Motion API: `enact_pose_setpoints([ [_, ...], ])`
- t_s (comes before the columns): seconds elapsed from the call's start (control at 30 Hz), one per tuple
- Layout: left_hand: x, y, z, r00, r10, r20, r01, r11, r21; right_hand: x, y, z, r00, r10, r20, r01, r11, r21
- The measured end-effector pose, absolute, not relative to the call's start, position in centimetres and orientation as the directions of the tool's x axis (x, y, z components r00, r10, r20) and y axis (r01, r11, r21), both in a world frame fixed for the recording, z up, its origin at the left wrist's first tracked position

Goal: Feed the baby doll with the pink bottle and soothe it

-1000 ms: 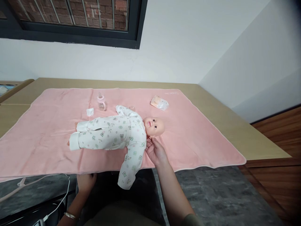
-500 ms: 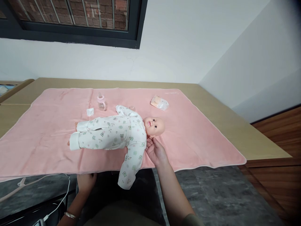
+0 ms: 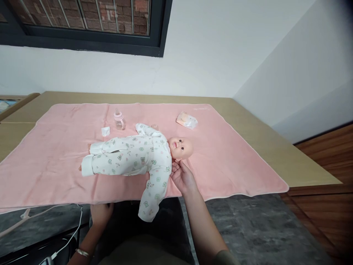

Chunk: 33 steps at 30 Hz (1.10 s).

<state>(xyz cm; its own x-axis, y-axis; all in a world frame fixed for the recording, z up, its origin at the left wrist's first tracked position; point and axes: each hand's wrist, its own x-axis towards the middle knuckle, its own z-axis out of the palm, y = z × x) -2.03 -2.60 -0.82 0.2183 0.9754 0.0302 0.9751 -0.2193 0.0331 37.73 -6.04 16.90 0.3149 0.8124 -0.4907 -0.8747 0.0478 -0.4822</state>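
One plastic baby doll in white printed romper (image 3: 132, 156) lies mid-frame on pink blanket (image 3: 226, 162) over tan wooden table (image 3: 270, 147). Right hand (image 3: 182, 177) open, fingertips touching doll's neck. Left hand (image 3: 101, 213) below blanket edge, lower left; grip unclear. White walls, dark-framed window (image 3: 82, 25) upper left.

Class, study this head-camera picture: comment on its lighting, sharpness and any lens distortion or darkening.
Head view: even, soft light, with only faint shadow under the doll; doll, bottle and right hand look sharp; the table edges splay outward from the wide lens; the right corners darken; no glare shows.
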Motion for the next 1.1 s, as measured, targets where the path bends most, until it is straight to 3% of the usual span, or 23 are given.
enact_pose_setpoints([
  [0.73,-1.8,-2.7,-0.4,0.204,0.979,0.017,0.978,-0.205,0.049,37.5,-5.9,17.3,0.361,0.787,-0.500,-0.835,0.034,-0.549],
  [0.9,-1.9,-2.8,-0.3,0.207,0.978,0.015,0.977,-0.207,0.044,37.2,-6.3,17.8,0.517,0.721,-0.462,-0.682,0.021,-0.731],
  [1.1,-2.0,-2.7,-0.3,0.210,0.978,0.002,0.977,-0.210,0.045,38.3,-6.7,16.5,0.627,0.725,-0.286,-0.379,-0.037,-0.925],
])
